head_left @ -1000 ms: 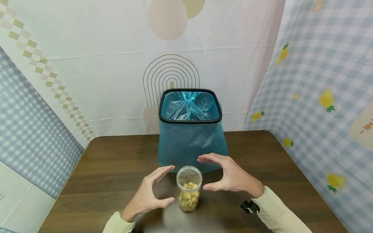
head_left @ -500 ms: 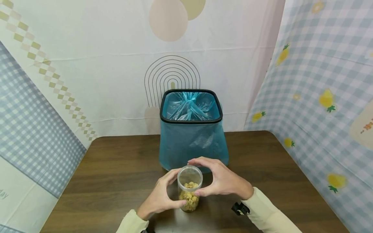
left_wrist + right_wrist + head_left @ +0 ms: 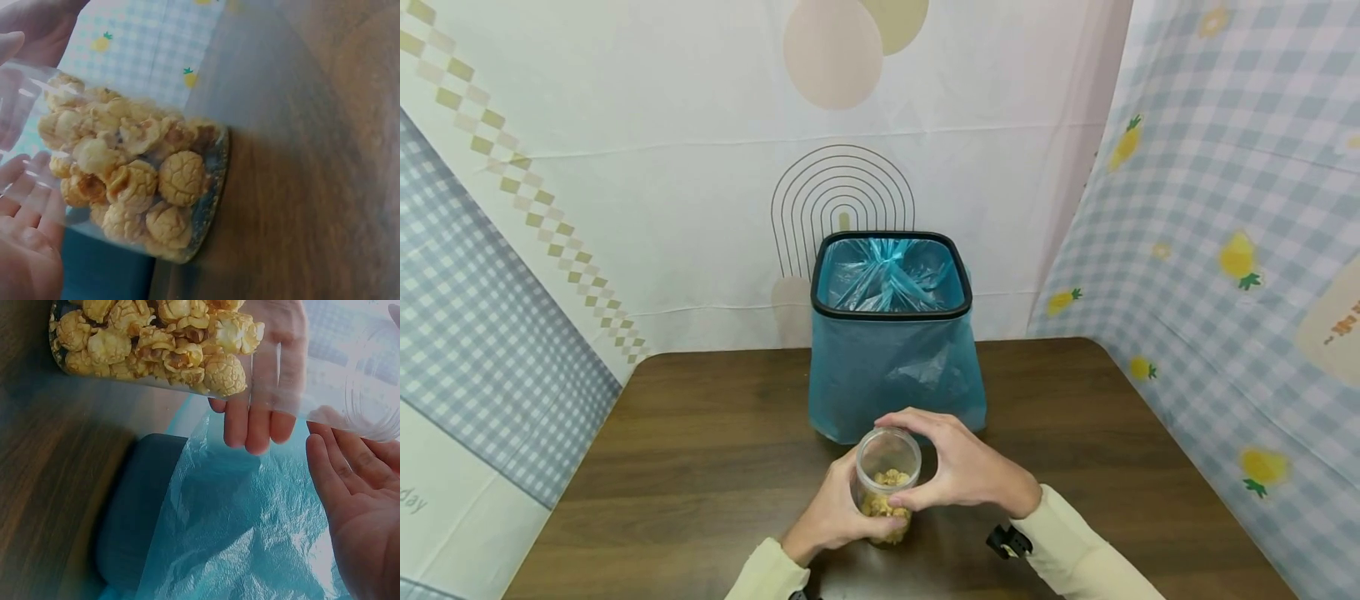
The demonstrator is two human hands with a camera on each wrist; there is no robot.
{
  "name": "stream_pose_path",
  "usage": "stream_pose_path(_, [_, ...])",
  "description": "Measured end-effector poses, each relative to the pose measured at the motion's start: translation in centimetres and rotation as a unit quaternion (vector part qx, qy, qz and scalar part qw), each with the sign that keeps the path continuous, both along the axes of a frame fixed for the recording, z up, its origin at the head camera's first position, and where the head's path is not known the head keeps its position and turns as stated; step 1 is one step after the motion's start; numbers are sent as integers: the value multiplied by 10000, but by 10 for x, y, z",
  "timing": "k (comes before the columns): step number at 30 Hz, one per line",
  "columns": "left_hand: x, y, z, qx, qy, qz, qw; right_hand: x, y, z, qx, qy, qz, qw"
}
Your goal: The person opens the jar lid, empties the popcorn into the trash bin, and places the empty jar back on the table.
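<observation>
A clear plastic jar (image 3: 886, 467) of caramel popcorn stands upright on the brown table. Its lower part, full of round popcorn (image 3: 125, 169), shows large in the left wrist view. My left hand (image 3: 831, 517) grips the jar from the left, thumb across the front; its fingers (image 3: 256, 419) show through the clear wall in the right wrist view. My right hand (image 3: 962, 471) curves around the jar's top from the right, thumb at the front by the ring-like clear rim (image 3: 375, 387) and fingers behind. Exact contact of the right fingertips is hard to tell.
Just behind the jar stands a bin (image 3: 891, 375) with a black rim and a blue plastic bag lining it. A patterned cloth (image 3: 700, 217) hangs behind the brown table (image 3: 715, 467), and checked cloth (image 3: 1217, 333) hangs at the right.
Both hands have come in from the sides, apart from the jar at first. The left now holds its body and the right reaches around its top. Jar and bin have stayed in place.
</observation>
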State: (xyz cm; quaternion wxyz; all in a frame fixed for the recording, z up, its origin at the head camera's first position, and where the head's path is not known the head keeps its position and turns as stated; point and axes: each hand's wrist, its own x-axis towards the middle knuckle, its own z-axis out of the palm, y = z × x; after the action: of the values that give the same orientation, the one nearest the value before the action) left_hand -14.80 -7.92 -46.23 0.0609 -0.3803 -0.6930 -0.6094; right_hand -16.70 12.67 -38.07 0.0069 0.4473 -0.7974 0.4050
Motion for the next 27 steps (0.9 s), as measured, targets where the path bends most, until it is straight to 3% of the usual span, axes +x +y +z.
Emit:
stream_pose_path(4, [0,3,-4,41,32,106,9999,0,0,-1,-82,61,76,9999])
stream_pose_path(12, [2,4,-2,38,166,184,9997,-12,5,-24,-12,227,92,9997])
stream_pose_path(16, [3,1,3,-47,227,314,9992,-12,7,-23,55,340,123,9993])
stream_pose_path(20, [3,-5,9,-249,353,695,9966,-9,9,-16,256,415,-42,9988])
stream_pose_path(22, [4,-9,14,-461,572,1025,9920,-8,10,-12,369,365,-163,9985])
stream_pose_path(24, [0,-15,10,-781,805,1362,9843,-7,10,-9,470,267,-286,9981])
stream_pose_path(27, [-6,-25,5,-1424,1265,1947,9622,-7,11,-9,556,168,-466,9972])
